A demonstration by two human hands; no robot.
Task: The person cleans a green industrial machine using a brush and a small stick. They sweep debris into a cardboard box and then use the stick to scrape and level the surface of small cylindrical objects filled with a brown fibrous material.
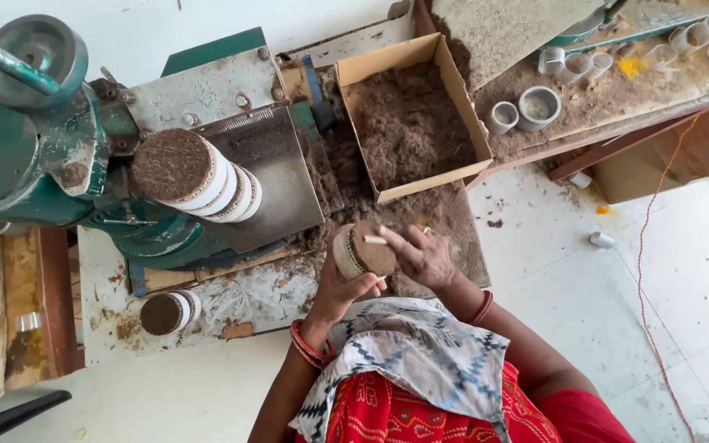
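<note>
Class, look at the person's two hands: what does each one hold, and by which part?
The left hand grips a round cup packed with brown fibre, fingers wrapped around its side wall. The right hand holds a small pale stick by one end, against the fibre top.

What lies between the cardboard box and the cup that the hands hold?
In the head view, only loose brown fibre spilled on the board lies between the cardboard box and the cup; nothing else is there.

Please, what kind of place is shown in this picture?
Probably a small hand-production workshop. A green hand-operated press stands on the bench, a cardboard box holds loose brown fibre, and the left hand holds a short fibre-filled cup while the right hand touches its top.
</note>
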